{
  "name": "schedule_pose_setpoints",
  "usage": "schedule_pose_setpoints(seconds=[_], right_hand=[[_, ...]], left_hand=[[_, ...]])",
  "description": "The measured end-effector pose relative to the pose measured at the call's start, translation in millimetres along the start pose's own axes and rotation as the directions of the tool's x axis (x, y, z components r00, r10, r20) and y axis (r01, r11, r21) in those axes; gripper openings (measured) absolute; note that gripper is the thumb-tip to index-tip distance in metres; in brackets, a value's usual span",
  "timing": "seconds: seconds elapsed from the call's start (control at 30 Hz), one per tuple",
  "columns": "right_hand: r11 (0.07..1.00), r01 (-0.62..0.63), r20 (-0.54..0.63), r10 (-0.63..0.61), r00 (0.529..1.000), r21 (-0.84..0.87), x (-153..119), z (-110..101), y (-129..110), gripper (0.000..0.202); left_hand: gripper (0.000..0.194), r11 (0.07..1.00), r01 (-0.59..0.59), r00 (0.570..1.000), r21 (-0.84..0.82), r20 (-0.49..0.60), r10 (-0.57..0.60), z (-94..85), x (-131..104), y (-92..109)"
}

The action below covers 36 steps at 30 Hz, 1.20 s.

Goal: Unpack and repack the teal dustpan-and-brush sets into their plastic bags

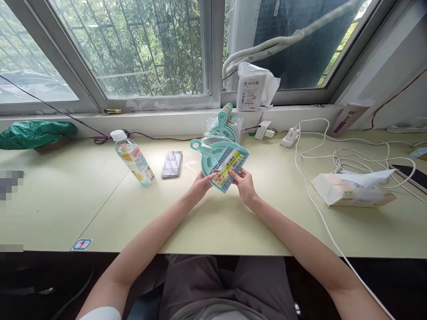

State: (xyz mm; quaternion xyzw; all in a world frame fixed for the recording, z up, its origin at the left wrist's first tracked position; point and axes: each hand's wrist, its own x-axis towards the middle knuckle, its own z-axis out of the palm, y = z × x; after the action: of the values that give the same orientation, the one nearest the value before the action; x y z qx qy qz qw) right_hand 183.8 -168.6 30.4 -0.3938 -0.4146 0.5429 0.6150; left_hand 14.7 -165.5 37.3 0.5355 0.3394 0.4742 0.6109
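Both my hands hold a teal mini dustpan and brush set [209, 153] above the table. Its round-holed handle points up and left, and a yellow-green printed label [230, 166] covers part of the grey-blue bristles. My left hand [200, 186] grips the lower left edge, thumb on the front. My right hand [245, 184] grips the lower right side, thumb on the label. The fingers behind the set are partly hidden. Just behind it, a stack of similar dustpan sets [223, 124] in clear plastic wrap leans by the window ledge.
A drink bottle [133, 158] and a blurred flat item [171, 164] stand left of my hands. On the right are a tissue pack [353, 189], a power strip [290, 137] and looping white cables [310, 191]. A green plastic bag [36, 134] lies far left; a white box [251, 91] sits on the sill.
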Motion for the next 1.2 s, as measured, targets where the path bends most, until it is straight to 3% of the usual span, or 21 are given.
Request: schedule_pose_setpoints(seconds=[0.13,0.27,0.5,0.7,0.77,0.87,1.03,1.2], right_hand=[[1.0,0.001,-0.014,-0.002,1.0,-0.019,2.9,-3.1,1.9,0.043],[1.0,-0.008,0.001,0.008,1.0,-0.004,3.4,-4.5,3.7,0.042],[0.999,0.027,0.078,-0.029,0.997,0.029,-3.0,0.1,-7.3,0.038],[0.996,0.009,0.103,-0.018,0.994,0.089,-6.5,4.0,-13.2,0.038],[0.994,-0.004,0.112,-0.008,0.994,0.111,-6.0,3.8,-12.1,0.039],[0.988,-0.04,0.138,0.019,0.99,0.149,-5.6,3.7,-10.1,0.04],[0.979,-0.089,0.162,0.059,0.985,0.183,-6.5,5.4,-10.8,0.04],[0.975,-0.123,0.202,0.085,0.976,0.184,-7.8,7.8,-13.2,0.039]], left_hand=[[0.051,0.98,0.148,0.988,-0.136,0.061,-0.14,8.7,-4.0,-11.9],[0.054,0.964,0.209,0.974,-0.166,0.118,-0.191,9.9,-8.2,-13.6],[0.049,0.97,0.205,0.93,-0.133,0.337,-0.151,17.8,-18.2,-9.7],[0.055,0.984,0.171,0.879,0.041,0.445,-0.171,10.5,-16.4,-8.1],[0.059,0.988,0.154,0.897,-0.027,0.423,-0.128,6.6,-13.5,-5.0],[0.065,0.957,0.119,0.945,-0.264,0.327,-0.027,-0.2,-9.9,6.5],[0.099,0.87,0.049,0.98,-0.491,0.191,0.053,-8.5,-12.9,38.6],[0.091,0.827,0.004,0.996,-0.562,0.072,0.044,-14.6,-15.9,52.7]])
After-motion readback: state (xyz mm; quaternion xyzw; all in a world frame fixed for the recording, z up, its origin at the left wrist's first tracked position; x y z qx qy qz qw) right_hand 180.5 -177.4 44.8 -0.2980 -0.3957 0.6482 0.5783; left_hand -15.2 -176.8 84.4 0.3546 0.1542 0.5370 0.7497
